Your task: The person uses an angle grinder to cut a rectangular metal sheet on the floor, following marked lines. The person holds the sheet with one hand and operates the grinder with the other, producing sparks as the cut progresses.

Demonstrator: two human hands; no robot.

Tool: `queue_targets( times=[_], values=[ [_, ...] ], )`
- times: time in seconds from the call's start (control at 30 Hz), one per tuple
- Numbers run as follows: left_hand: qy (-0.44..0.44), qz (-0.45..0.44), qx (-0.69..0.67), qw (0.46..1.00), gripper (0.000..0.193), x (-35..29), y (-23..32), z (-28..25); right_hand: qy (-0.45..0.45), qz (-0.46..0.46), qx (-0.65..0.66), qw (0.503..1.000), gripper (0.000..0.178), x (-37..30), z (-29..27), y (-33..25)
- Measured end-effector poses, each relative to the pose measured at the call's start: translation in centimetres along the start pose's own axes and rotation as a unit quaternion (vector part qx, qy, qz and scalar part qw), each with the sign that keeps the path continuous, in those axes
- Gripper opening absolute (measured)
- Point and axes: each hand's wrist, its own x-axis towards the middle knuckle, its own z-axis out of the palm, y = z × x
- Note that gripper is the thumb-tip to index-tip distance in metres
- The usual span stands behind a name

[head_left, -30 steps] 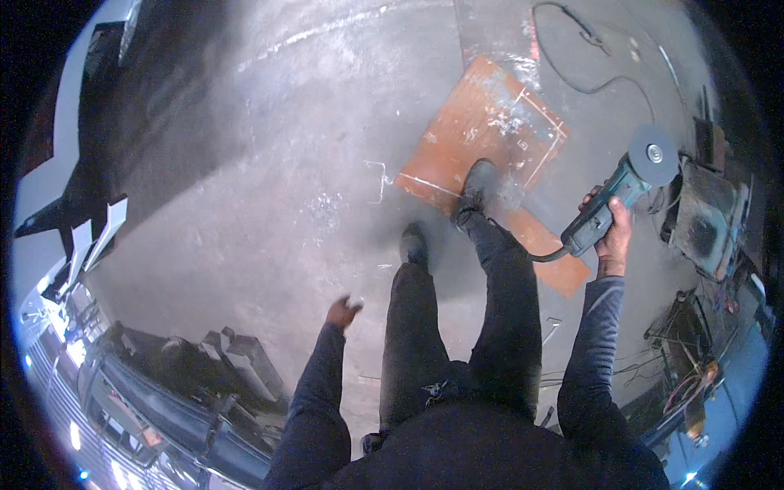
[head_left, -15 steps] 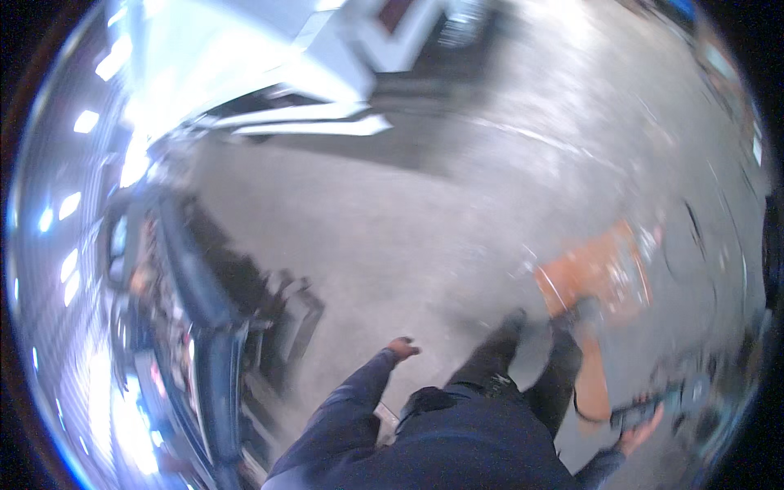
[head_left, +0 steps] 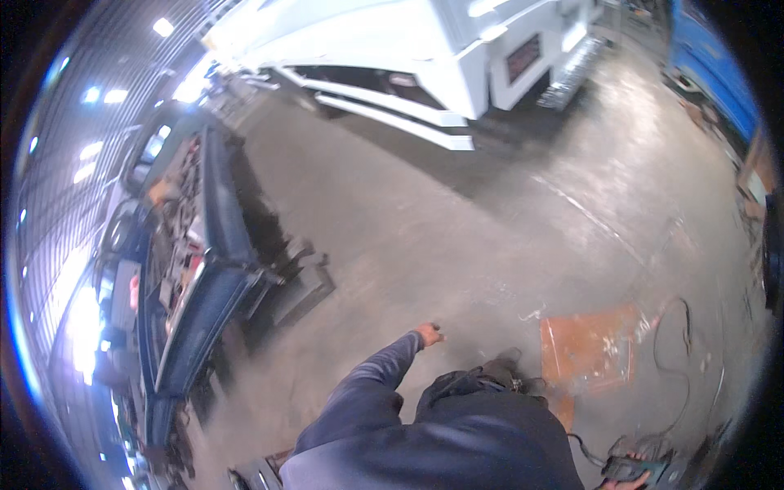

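My left hand is held out over the concrete floor, bare and holding nothing, its fingers loosely bent and apart. At the lower right edge my right hand is wrapped round a dark hand-held power tool. Blur and the picture's rim hide the tool's exact kind. A dark cord lies in a loop on the floor beyond the tool. Closest to my feet is a flat orange-brown sheet with pale marks on it.
A white vehicle body with pale side strips stands ahead. To the left, a long dark blue pickup-like bed holds loose parts, with a grey block-like object beside it. A blue panel is at the far right.
My view has swung, so the white vehicle sits further right and the sheet lower. My right hand and the tool have shifted toward the lower edge. My left hand remains free.
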Motion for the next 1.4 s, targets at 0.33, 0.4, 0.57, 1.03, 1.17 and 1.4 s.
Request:
queue_targets(
  times=[0.33,0.4,0.57,1.03,1.17,1.4],
  values=[
    [-0.182,-0.044,-0.116,0.975,0.068,4.0,3.2,1.7,-0.050,-0.038,0.190,0.980,0.053,-4.3,-0.4,-3.4],
    [-0.199,-0.039,-0.108,0.973,0.063,7.8,5.8,0.2,-0.041,-0.064,0.198,0.977,0.062,-6.0,0.2,-4.8],
    [-0.213,0.040,-0.003,0.976,0.066,12.6,17.1,-1.2,-0.024,-0.174,0.235,0.956,0.068,-12.1,-1.9,-7.1],
    [-0.323,0.377,0.294,0.817,0.073,3.6,48.5,8.4,0.183,-0.364,0.296,0.864,0.075,-33.0,-2.2,-9.1],
    [-0.458,0.466,0.382,0.654,0.077,-5.4,48.8,19.2,0.194,-0.421,0.323,0.825,0.076,-36.6,-3.2,-8.7],
    [-0.610,0.527,0.444,0.391,0.092,-26.5,37.9,31.3,0.152,-0.516,0.341,0.771,0.082,-44.0,-4.7,-11.1]
  ],
)
